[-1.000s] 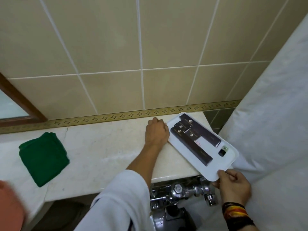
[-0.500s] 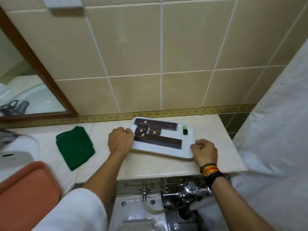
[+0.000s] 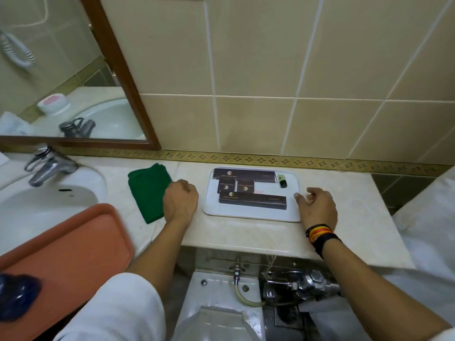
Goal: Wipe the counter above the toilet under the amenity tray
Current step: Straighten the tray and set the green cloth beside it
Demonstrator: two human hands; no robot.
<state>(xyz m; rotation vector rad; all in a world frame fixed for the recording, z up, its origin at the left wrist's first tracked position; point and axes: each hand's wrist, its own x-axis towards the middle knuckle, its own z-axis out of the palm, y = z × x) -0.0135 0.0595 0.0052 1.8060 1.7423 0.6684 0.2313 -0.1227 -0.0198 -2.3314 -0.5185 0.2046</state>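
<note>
Each dark box on the white amenity tray bears a gold emblem and a line of gold lettering, too small to read. Red marks beside them, perhaps print, are illegible too.

White amenity tray flat on beige counter, folded green cloth left

Both arms reach forward. The left hand is curled in a fist; the right hand has loose, bent fingers
</note>
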